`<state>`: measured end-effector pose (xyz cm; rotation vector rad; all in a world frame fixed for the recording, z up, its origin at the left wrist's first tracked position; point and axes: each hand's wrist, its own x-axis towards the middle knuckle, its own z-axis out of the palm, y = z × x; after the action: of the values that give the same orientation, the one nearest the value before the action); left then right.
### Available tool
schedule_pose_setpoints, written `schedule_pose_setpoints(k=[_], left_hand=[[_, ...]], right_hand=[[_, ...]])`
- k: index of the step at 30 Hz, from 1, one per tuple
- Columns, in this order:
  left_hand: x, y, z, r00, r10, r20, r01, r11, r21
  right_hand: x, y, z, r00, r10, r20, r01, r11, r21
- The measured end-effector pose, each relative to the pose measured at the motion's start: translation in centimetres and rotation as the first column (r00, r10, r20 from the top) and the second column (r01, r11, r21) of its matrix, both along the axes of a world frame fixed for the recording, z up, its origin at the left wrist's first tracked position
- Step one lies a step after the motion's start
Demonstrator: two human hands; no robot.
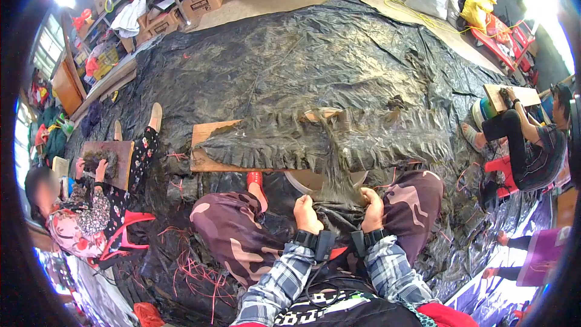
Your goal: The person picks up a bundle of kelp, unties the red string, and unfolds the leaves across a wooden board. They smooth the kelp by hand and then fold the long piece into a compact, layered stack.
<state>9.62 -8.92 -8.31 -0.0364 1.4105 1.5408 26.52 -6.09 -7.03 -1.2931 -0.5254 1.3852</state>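
A long wooden board (212, 163) lies crosswise in front of my knees. Over it spreads a dark, wet-looking, ruffled leafy sheet (393, 139) that resembles seaweed. A narrower part of the same dark material (336, 184) hangs from the board's near edge toward my lap. My left hand (307, 215) is closed on the left side of its near end. Opposite it, my right hand (371, 211) grips the right side, so the piece is spread between them. A pale bucket (296, 181) stands under the board, partly hidden by it and the hanging piece.
Black plastic sheeting (266, 54) covers the floor. At left a seated person (82, 218) handles dark material on a board (121, 163). Another person (532, 145) sits at right with a board (526, 97). Pink strings (200, 272) lie near my left leg.
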Motion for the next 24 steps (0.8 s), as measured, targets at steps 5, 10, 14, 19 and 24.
schedule_pose_setpoints(k=[5,10,14,19,24], left_hand=[[-0.5,1.2,5.4,0.96,0.032,0.277,-0.04,0.999,0.024],[-1.3,1.1,3.5,0.914,-0.289,0.286,0.283,0.957,0.063],[-1.6,0.8,3.7,0.853,-0.364,0.375,0.353,0.93,0.1],[-1.3,0.7,4.1,0.93,-0.283,0.235,0.282,0.959,0.041],[-1.1,0.6,4.8,0.953,-0.153,0.262,0.151,0.988,0.029]], right_hand=[[-0.8,0.2,4.8,0.947,0.197,-0.253,-0.255,0.941,-0.224],[-0.4,0.0,3.4,0.919,0.393,0.01,-0.389,0.913,-0.125],[-0.5,-0.1,2.2,0.974,0.228,-0.007,-0.228,0.974,-0.013],[-0.6,-0.3,1.7,0.995,0.078,0.063,-0.084,0.991,0.103],[-0.7,-0.3,1.8,0.987,0.14,0.077,-0.144,0.988,0.049]])
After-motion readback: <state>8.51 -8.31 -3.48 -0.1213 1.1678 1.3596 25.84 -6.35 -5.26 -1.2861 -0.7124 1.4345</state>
